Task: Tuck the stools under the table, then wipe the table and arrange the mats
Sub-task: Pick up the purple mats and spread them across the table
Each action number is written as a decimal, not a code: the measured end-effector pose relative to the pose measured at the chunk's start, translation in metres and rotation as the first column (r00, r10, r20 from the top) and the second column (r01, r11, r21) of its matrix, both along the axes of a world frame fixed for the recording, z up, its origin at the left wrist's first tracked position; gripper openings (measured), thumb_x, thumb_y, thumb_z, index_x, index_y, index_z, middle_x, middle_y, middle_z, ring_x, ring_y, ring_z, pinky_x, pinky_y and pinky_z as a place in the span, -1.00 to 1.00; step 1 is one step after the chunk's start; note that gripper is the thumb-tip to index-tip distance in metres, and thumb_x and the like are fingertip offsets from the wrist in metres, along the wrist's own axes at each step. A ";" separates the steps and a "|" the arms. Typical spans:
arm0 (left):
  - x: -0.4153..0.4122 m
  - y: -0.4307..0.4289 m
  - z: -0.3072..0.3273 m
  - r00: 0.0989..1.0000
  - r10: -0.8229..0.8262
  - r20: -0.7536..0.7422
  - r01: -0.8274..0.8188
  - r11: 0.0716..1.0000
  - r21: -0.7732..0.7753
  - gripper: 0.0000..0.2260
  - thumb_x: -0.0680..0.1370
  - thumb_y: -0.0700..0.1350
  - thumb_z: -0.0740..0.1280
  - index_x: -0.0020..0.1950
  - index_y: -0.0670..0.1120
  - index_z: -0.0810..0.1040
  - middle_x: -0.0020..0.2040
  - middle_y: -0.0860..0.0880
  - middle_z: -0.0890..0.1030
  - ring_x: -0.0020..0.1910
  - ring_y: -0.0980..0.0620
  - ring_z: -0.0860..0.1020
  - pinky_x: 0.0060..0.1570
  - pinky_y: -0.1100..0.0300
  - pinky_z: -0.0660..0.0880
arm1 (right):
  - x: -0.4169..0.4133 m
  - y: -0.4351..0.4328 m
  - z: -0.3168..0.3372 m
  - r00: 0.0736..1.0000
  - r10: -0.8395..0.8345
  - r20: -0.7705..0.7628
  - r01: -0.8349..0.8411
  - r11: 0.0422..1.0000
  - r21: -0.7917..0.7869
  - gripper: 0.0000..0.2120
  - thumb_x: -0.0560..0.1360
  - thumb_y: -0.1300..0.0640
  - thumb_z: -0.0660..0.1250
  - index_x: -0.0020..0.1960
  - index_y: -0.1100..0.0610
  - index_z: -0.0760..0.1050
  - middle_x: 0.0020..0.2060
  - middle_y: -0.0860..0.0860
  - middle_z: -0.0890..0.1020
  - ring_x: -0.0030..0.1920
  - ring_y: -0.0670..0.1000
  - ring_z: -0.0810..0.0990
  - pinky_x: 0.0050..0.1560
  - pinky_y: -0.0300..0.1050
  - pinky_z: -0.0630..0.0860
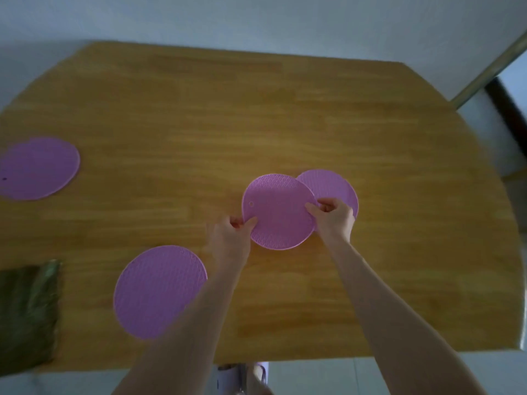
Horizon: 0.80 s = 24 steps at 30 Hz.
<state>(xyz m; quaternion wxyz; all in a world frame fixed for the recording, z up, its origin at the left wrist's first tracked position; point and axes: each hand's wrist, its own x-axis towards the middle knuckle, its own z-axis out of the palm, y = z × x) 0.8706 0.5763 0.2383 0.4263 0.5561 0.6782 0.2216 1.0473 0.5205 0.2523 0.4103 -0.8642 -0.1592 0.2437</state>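
Note:
A round purple mat [278,210] with a small hole near its left edge is held over the wooden table [228,124]. My left hand [232,238] pinches its lower left rim and my right hand [333,216] pinches its right rim. Behind it a second purple mat [332,186] lies on the table, partly covered by the held mat and my right hand. A third mat [154,289] lies near the front edge, partly hidden by my left forearm. A fourth mat [37,168] lies at the far left.
A dark green cloth [27,315] lies folded at the table's front left corner. A white wall stands behind the table, and a metal-edged frame [490,69] runs at the upper right. The table's front edge [342,356] is close to my body.

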 end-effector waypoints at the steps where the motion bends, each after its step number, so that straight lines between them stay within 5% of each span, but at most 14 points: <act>1: -0.006 -0.014 0.001 1.000 -0.031 -0.004 0.031 0.999 0.009 -0.75 0.40 0.07 0.49 -0.14 -0.10 0.58 -0.32 0.09 0.55 -0.22 0.00 0.59 -0.08 0.06 0.51 | -0.007 -0.016 0.001 1.000 -0.013 0.002 0.013 1.000 -0.004 -0.70 0.37 0.12 0.52 0.06 0.17 0.60 -0.21 -0.05 0.60 -0.17 -0.07 0.55 -0.09 -0.25 0.41; 9: -0.030 -0.095 -0.023 0.984 -0.173 -0.048 0.177 0.981 0.083 -0.76 0.35 0.05 0.52 -0.28 -0.05 0.53 -0.26 0.01 0.57 -0.17 -0.06 0.51 0.18 -0.21 0.38 | -0.034 -0.116 -0.014 0.995 -0.097 0.013 0.097 0.995 -0.036 -0.78 0.34 0.11 0.53 -0.05 0.13 0.61 -0.28 -0.06 0.59 -0.21 -0.03 0.56 -0.08 -0.12 0.52; 14: -0.029 -0.135 -0.022 0.962 -0.235 -0.138 0.255 0.955 0.154 -0.70 0.38 0.06 0.50 -0.18 -0.16 0.59 -0.17 -0.10 0.62 -0.03 -0.14 0.52 0.42 -0.03 0.05 | -0.033 -0.157 -0.016 0.990 -0.142 0.020 0.142 0.989 -0.039 -0.78 0.34 0.12 0.54 -0.06 0.13 0.60 -0.31 -0.10 0.57 -0.22 -0.05 0.54 -0.13 -0.18 0.44; 24: 0.006 -0.154 -0.021 0.946 -0.237 -0.220 0.278 0.943 0.180 -0.69 0.41 0.08 0.47 -0.15 -0.17 0.58 -0.13 -0.11 0.60 0.04 -0.15 0.51 0.44 0.01 0.02 | 0.002 -0.175 -0.020 0.996 -0.085 0.031 0.087 0.994 -0.071 -0.78 0.38 0.12 0.52 -0.02 0.14 0.60 -0.27 -0.07 0.58 -0.22 -0.07 0.53 -0.19 -0.27 0.41</act>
